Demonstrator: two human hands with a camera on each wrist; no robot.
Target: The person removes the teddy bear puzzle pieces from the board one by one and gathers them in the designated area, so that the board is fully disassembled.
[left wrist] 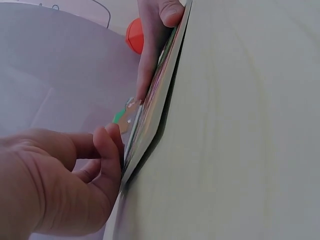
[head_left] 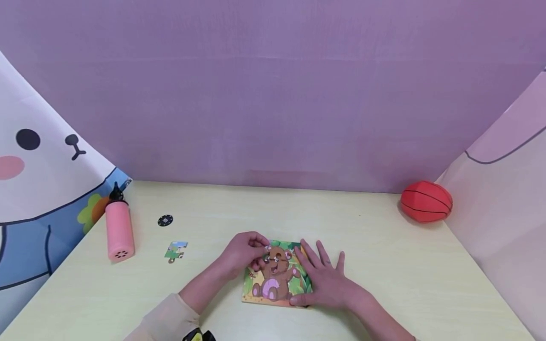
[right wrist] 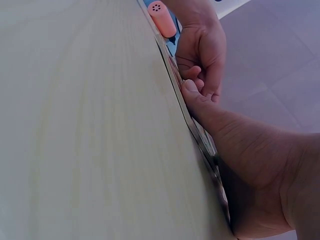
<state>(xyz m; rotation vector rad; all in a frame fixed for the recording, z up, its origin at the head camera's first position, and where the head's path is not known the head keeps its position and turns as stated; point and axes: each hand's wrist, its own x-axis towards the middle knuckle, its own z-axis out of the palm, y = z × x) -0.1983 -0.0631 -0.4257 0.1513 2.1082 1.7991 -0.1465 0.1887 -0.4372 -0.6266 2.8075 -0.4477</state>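
A square jigsaw puzzle (head_left: 277, 279) with a brown bear picture lies flat on the table. Over its upper left part, my left hand (head_left: 244, 253) pinches a puzzle piece (left wrist: 124, 119) between fingers and thumb. That piece is tilted up from the puzzle surface and shows some green in the left wrist view. My right hand (head_left: 328, 282) rests with spread fingers on the puzzle's right side, its thumb near the lower right corner. The fingers of both hands hide parts of the picture.
Left of the puzzle lie a loose puzzle piece (head_left: 176, 251) and a black round chip (head_left: 165, 220). A pink bottle (head_left: 119, 232) with a black top lies at the table's left edge. At the back right sits a red ball (head_left: 426, 201), before a purple backdrop (head_left: 273, 118).
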